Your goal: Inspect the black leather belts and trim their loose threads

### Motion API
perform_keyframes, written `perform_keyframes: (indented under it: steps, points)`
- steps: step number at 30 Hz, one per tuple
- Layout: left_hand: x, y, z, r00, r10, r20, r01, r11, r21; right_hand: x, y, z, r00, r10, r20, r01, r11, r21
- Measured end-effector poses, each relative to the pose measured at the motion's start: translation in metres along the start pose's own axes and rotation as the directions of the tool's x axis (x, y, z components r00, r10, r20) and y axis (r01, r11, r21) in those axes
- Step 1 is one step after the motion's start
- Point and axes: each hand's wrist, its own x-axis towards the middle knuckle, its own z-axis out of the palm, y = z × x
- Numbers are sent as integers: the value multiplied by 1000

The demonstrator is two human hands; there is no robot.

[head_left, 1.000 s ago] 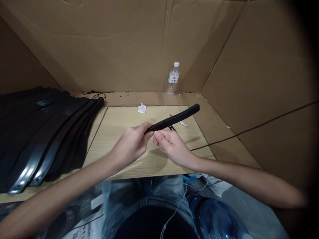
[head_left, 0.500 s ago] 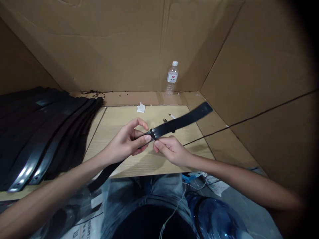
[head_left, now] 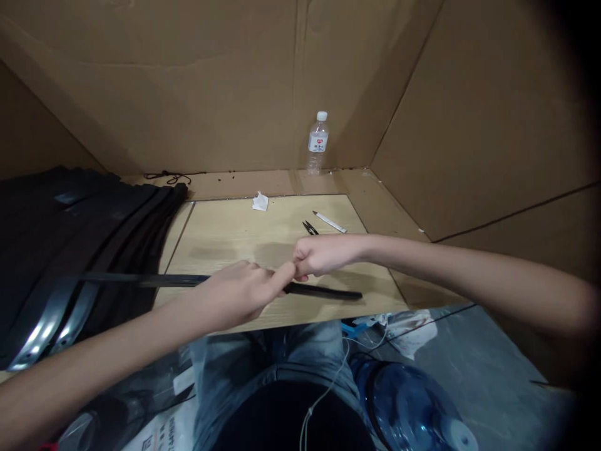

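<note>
My left hand (head_left: 251, 288) is closed round a long black strip (head_left: 323, 291), now seen almost edge-on. One end sticks out to the right below my right hand; the other reaches left over the stacked black strips (head_left: 94, 232). My right hand (head_left: 319, 255) is a tight fist meeting my left thumb and fingertips above the strip. A taut dark cord (head_left: 507, 218) comes in from the right and passes behind my right forearm toward that fist. The grip on the cord itself is hidden.
Beyond my right hand lie small black snips (head_left: 310, 228) and a white pencil (head_left: 330, 222). Crumpled white paper (head_left: 260, 201) and a plastic bottle (head_left: 318, 144) are farther back. Cardboard walls (head_left: 211, 94) enclose the board (head_left: 220, 225). A large blue water jug (head_left: 408, 401) stands below right.
The strip has turned from slanting up and right with its flat face showing to nearly level and edge-on. My right hand has moved up, above the strip, and my left hand has rolled over.
</note>
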Motion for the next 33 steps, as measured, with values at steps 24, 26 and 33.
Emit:
perform_keyframes:
  steps: [24, 26, 33]
  points:
    - [13, -7, 4, 869, -442, -222, -120, 247, -962, 10, 31, 71, 629, -299, -718, 464, 885, 38]
    - [7, -9, 1, 912, -363, -192, -120, 213, -970, 6, 36, 62, 685, -353, -637, 480, 876, 32]
    - [-11, -14, -12, 997, 68, -25, -64, 662, -746, -3, 27, 16, 900, -428, 81, 428, 904, 25]
